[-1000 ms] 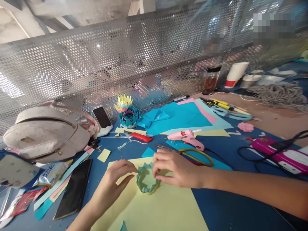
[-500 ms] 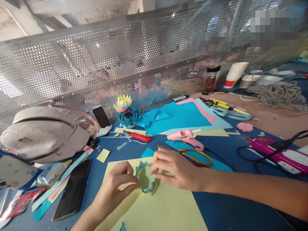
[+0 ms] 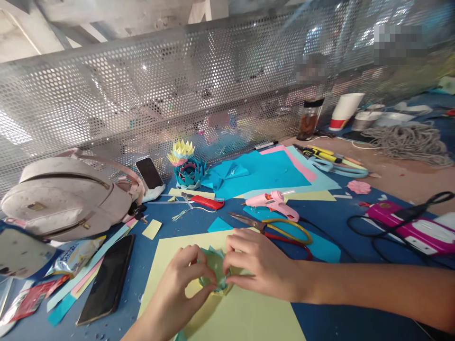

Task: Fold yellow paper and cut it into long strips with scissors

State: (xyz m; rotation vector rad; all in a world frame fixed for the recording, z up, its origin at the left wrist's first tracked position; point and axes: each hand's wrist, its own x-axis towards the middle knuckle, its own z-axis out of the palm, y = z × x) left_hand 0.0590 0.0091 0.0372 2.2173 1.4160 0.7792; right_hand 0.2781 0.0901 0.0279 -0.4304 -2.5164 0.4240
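A small ring of folded paper (image 3: pixel 215 261), light teal with pointed tips and a pale yellow base, sits on a pale yellow sheet (image 3: pixel 263 312). My left hand (image 3: pixel 188 279) pinches the ring's near left rim between thumb and fingers. From the right, my right hand (image 3: pixel 249 260) grips the opposite side with curled fingers. The fingers cover parts of the rim. Just behind my right hand lie scissors (image 3: pixel 263 225) with one yellow and one red handle. A teal paper piece (image 3: pixel 180 336) shows at the bottom edge, partly hidden by my left wrist.
A pink glue gun (image 3: pixel 273 203) and red utility knife (image 3: pixel 208 202) lie beyond the sheet. Folded paper flowers (image 3: pixel 190 173) stand near the mesh panel (image 3: pixel 142 104). Left are a backpack (image 3: pixel 67 199) and dark phone (image 3: pixel 106 279); right, a magenta power strip (image 3: pixel 408 227).
Both hands have shifted slightly nearer to me. My left hand has moved right along the ring's near rim, and more of the scissors shows behind my right hand.
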